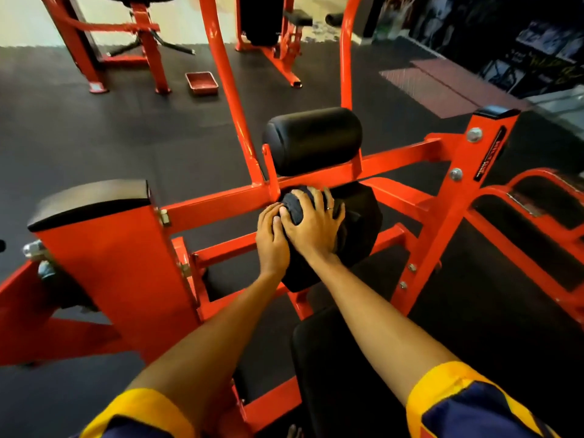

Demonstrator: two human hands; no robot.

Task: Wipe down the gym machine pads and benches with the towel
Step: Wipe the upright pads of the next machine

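Floor point(94, 137): dark textured rubber, covering most of the room in view.
Far edge point(19, 23): pale, brightly lit band. Possibly a lighter floor or a wall base; too washed out to tell.
Mat point(442, 86): reddish-brown, ribbed, flat on the floor at right.
Tray point(202, 83): shallow, red, rectangular, on the floor between two far machines.
Left machine point(79, 49): red steel frame, feet on the rubber.
Middle machine point(279, 63): red frame, black parts.
Right wall point(537, 52): dark, covered with black, white and yellow graphics, blurred.
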